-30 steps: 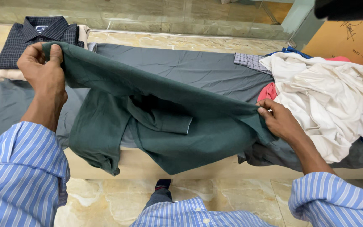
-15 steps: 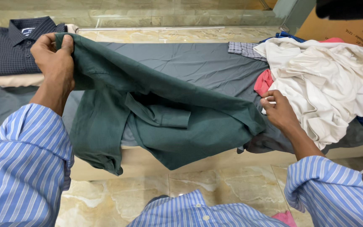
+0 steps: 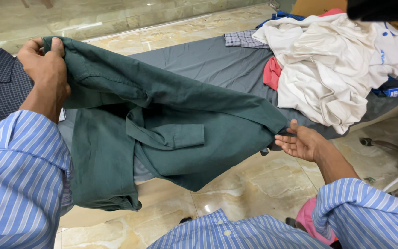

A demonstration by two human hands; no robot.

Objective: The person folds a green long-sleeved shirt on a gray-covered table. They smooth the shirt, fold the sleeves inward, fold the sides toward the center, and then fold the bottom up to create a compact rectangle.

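Head view: left hand has a tight grip on one end of the green shirt, holding it up off the table. Right hand is mostly open, fingertips barely pinching the other end so it stays stretched.

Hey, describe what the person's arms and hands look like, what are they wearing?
Both arms are in a long-sleeved button shirt with blue and white vertical stripes. The left sleeve and right sleeve are pushed up so the cuffs bunch on the forearms, leaving wrists bare. The left hand and right hand are bare: no gloves, rings or watch visible. White buttons run down the shirt front.
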